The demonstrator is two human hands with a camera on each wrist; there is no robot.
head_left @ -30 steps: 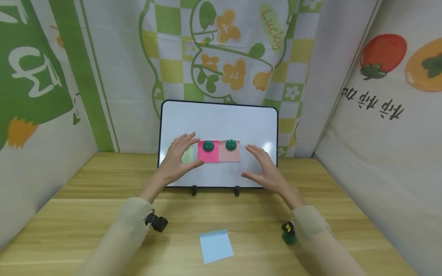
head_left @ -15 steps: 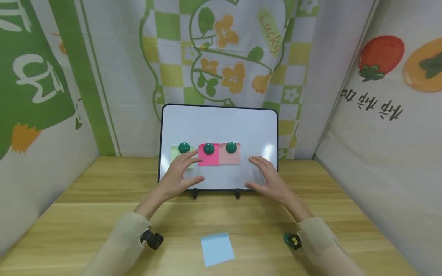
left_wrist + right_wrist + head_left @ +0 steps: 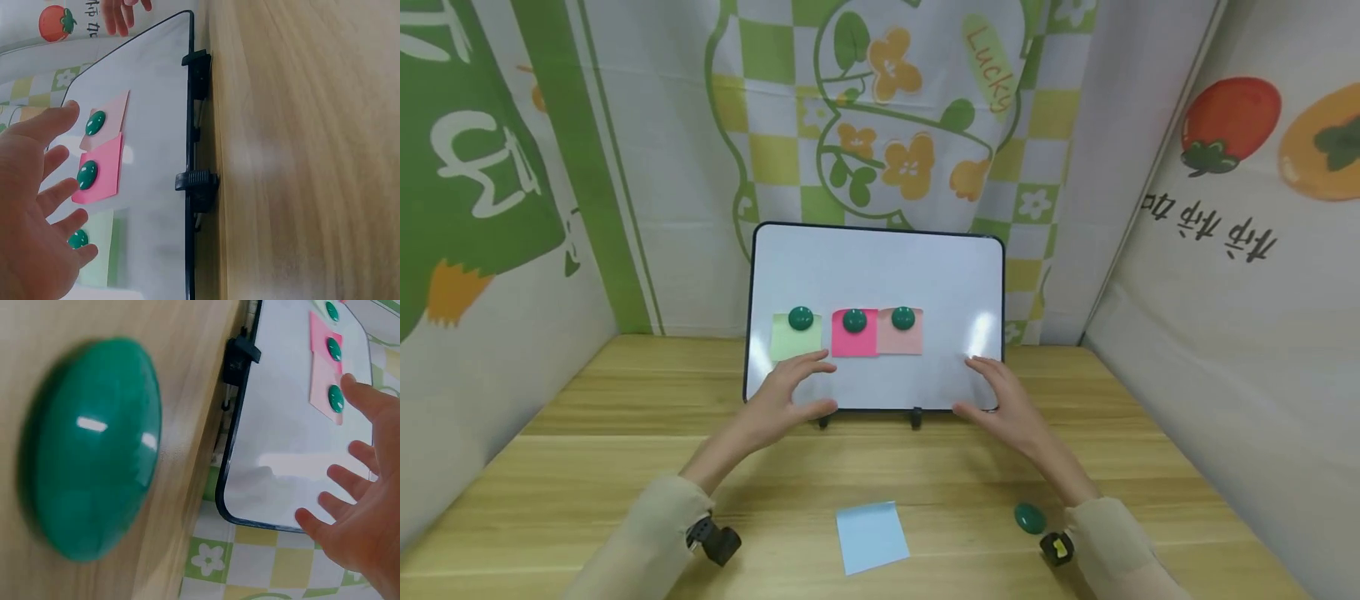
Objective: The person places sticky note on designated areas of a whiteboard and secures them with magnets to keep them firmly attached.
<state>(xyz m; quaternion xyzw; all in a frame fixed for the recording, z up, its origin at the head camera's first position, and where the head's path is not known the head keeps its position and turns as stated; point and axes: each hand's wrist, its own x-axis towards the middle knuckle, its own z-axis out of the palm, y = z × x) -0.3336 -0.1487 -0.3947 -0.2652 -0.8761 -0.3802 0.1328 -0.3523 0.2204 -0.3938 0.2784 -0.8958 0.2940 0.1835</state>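
Observation:
A whiteboard (image 3: 880,267) stands upright on the table. Green round magnets hold a light green sticky note (image 3: 794,340), a hot pink sticky note (image 3: 854,343) and a pale pink sticky note (image 3: 901,340) on it in a row. In front of the board's lower left, my left hand (image 3: 782,400) is raised with fingers spread, holding nothing. My right hand (image 3: 1011,408) is likewise spread before the lower right corner. A light blue sticky note (image 3: 872,537) lies on the table between my forearms. One loose green magnet (image 3: 1030,518) lies near my right wrist, large in the right wrist view (image 3: 97,450).
Black clip feet (image 3: 916,418) support the board's lower edge on the wooden table (image 3: 820,475). A patterned curtain (image 3: 880,100) hangs right behind it, and printed cloth walls (image 3: 1240,275) close off both sides.
Both hands have drawn back and down from the board, the right one also moving outward. The light green note with its magnet and the loose magnet on the table have come into full view.

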